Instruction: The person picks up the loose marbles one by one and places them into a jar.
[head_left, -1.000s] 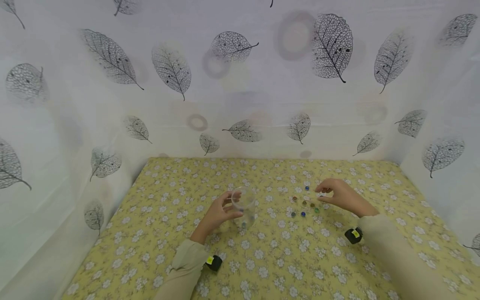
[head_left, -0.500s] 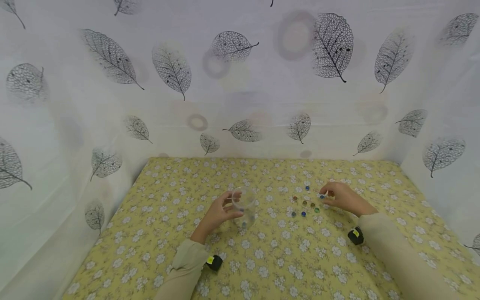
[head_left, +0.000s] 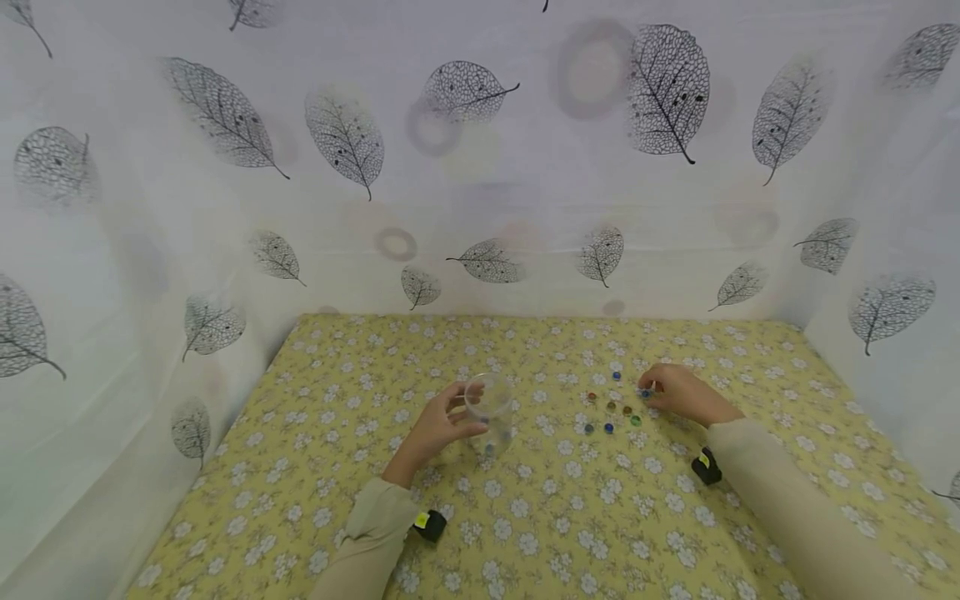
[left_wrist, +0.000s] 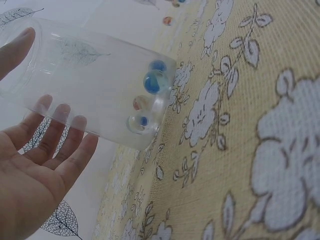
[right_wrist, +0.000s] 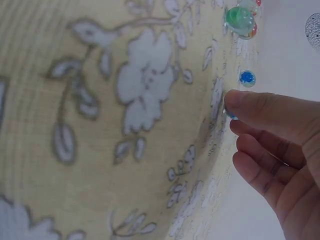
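Note:
My left hand [head_left: 441,423] holds a clear cup [head_left: 498,405] upright on the cloth. In the left wrist view its fingers lie along one side of the cup and the thumb is on the opposite side near the rim. Several marbles [left_wrist: 155,81], blue and reddish, lie at the cup's bottom. At the right, my right hand [head_left: 684,394] pinches a blue marble [right_wrist: 231,115] at the cloth; the thumb covers most of it and the index finger is partly hidden behind. Left of that hand lie several loose marbles, among them a green one [head_left: 636,421] and a dark blue one [head_left: 608,428].
A yellow flowered cloth [head_left: 540,525] covers the table. Another blue marble [head_left: 617,376] lies farther back, and a reddish one [head_left: 592,397] lies toward the cup. White leaf-print curtains [head_left: 510,200] stand behind and at both sides.
My right hand has come down slightly, and its fingers have closed on the blue marble. The left hand and the cup have stayed in place.

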